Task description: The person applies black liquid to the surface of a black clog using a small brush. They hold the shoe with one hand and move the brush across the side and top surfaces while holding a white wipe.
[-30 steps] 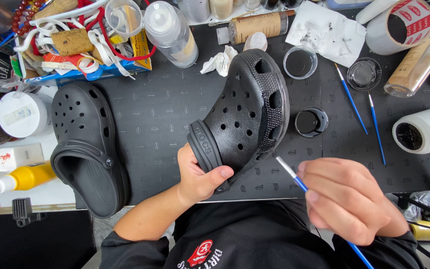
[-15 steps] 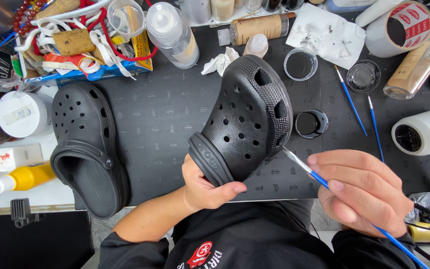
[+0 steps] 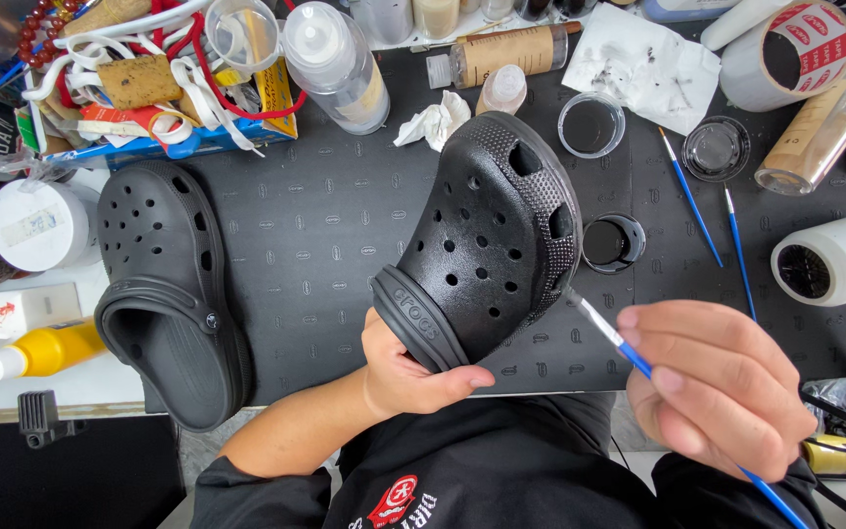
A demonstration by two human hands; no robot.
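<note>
Since a second ago, the black clog point(image 3: 492, 245) has tilted up, its toe pointing far; my left hand point(image 3: 408, 367) grips its heel. My right hand point(image 3: 717, 387) pinches a blue brush point(image 3: 629, 348), tip touching the clog's right side; painting seems underway, and the second clog point(image 3: 173, 294) lies untouched at left.

We see that the black clog point(image 3: 492, 245) looks like matt foam plastic with a grainy, pebbled surface, the second clog point(image 3: 173, 294) is smoother with a soft shine, the mat point(image 3: 315, 235) is dull rubber, and the small cup point(image 3: 591, 124) is clear glossy plastic.
</note>
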